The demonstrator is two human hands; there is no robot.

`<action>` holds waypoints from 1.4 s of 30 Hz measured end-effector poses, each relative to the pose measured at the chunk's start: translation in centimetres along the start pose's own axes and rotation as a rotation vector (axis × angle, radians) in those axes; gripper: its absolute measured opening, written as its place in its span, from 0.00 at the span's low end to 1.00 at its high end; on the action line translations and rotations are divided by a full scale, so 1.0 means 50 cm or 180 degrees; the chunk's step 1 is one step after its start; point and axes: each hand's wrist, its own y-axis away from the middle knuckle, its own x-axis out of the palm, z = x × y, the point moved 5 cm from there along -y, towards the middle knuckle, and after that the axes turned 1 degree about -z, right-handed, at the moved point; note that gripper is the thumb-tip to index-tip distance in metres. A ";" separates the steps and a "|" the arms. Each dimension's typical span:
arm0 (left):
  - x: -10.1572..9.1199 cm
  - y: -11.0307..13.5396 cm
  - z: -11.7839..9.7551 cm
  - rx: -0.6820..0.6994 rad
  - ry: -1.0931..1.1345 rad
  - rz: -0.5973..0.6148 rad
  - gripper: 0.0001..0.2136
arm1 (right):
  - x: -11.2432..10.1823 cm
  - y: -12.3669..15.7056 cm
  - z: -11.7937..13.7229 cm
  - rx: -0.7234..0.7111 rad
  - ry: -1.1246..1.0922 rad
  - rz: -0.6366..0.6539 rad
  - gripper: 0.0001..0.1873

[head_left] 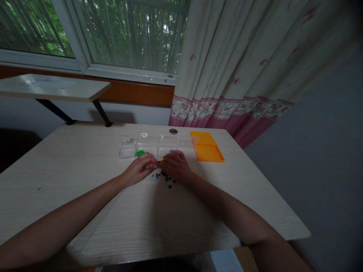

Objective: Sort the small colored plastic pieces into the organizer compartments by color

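Lying loose on the worktop (99,211), small black and blue pieces (166,180) sit just on the near side of the right hand (177,166) and left hand (141,167). Both hands' fingers curl inward at a yellow piece (160,160); whether they clamp it, I cannot tell. Beyond is a clear compartment box (157,151) holding green bits (140,153); an orange tray (210,151) meets its right end. Any lettering there is too small to tell.
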 end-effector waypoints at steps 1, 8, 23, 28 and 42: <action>0.000 0.000 0.000 0.0000 0.0000 0.0000 0.08 | 0.000 0.000 0.000 0.0000 0.0006 -0.0004 0.08; 0.000 0.000 -0.001 -0.0003 -0.0035 -0.0018 0.08 | 0.005 0.002 -0.004 0.0081 0.0039 0.0150 0.08; 0.001 0.000 -0.005 -0.0018 -0.0206 0.0016 0.09 | 0.006 0.003 -0.010 0.0034 0.0184 -0.0052 0.06; -0.007 0.002 -0.005 0.0001 -0.0399 -0.0028 0.09 | 0.007 0.004 -0.024 0.0239 0.0107 -0.0074 0.06; -0.007 0.009 0.001 0.0211 -0.2166 0.0349 0.13 | 0.000 0.020 -0.107 0.1695 0.0006 -0.0118 0.12</action>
